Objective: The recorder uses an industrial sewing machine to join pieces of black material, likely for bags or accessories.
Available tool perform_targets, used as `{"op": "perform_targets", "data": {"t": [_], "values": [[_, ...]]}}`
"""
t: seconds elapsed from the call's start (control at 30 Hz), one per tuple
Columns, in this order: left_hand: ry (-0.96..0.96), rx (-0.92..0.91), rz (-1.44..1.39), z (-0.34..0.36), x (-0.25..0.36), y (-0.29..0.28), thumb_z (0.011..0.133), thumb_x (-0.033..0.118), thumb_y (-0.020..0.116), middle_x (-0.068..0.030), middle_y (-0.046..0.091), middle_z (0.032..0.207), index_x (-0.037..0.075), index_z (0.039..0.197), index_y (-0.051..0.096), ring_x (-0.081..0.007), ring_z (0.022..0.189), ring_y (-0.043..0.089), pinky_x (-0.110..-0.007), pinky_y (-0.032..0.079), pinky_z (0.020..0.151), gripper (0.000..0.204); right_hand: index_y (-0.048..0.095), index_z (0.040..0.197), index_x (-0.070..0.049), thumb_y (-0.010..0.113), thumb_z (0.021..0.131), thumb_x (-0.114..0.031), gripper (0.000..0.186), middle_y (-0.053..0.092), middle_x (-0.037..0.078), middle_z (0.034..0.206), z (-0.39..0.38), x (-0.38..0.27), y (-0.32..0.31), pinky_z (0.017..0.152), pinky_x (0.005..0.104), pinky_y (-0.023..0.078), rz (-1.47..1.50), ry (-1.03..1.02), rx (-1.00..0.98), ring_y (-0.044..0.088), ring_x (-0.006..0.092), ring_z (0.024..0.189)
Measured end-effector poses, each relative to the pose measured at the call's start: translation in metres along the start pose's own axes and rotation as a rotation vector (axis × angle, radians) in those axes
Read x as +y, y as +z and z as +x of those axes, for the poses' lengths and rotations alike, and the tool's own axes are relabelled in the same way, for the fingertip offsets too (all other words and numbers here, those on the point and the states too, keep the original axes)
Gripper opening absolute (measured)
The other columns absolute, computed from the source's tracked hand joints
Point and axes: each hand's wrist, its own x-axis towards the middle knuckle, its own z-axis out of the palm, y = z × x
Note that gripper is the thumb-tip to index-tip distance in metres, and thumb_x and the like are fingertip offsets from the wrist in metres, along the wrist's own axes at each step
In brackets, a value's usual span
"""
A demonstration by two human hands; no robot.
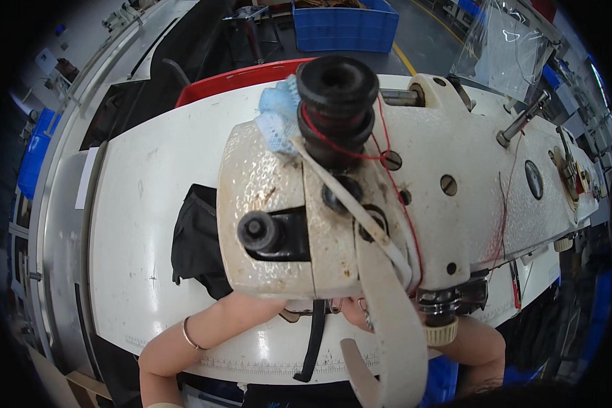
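Note:
The head of a cream sewing machine [265,170] fills the middle of the view and covers most of both hands. From the lower left, my left hand [264,306] reaches under it, beside a piece of black fabric [198,234] on the white tabletop; its fingers are hidden. Just a few fingers of my right hand [353,313] show below the machine, close to the needle area, and what they touch cannot be made out. Between the hands a narrow black strip [311,343] hangs toward the table's front edge. Red thread [404,221] runs down the machine.
A pale strap [394,326] hangs in front of the machine. Light blue cloth [277,112] is tucked by its black top knob [338,88]. Behind the white table [143,177] are a red bin [241,76] and a blue crate [347,28]. Small red-handled tool [515,285] lies right.

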Motion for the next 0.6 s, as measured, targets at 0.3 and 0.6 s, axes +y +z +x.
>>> {"op": "perform_targets", "data": {"t": [0.3, 0.6], "values": [[0.041, 0.124, 0.07, 0.001, 0.005, -0.004, 0.069, 0.009, 0.062, -0.012, 0.062, 0.101, 0.004, 0.103, 0.065, -0.0298, 0.094, 0.062, -0.042, 0.05, 0.082, 0.034, 0.059, 0.105, -0.004, 0.061, 0.08, -0.007, 0.025, 0.06, 0.007, 0.098, 0.006, -0.008, -0.009, 0.082, 0.0334, 0.044, 0.485, 0.318, 0.122, 0.057, 0.0195, 0.092], [-0.21, 0.24, -0.251, 0.017, 0.027, -0.049, 0.069, 0.009, 0.062, -0.0127, 0.062, 0.097, 0.004, 0.098, 0.066, -0.0304, 0.093, 0.062, -0.043, 0.049, 0.082, 0.03, 0.061, 0.088, -0.01, 0.06, 0.081, -0.016, 0.009, 0.058, 0.001, 0.077, 0.009, -0.004, -0.013, 0.063, 0.0342, 0.045, 0.157, 0.143, 0.059, 0.058, 0.0207, 0.07]]}}
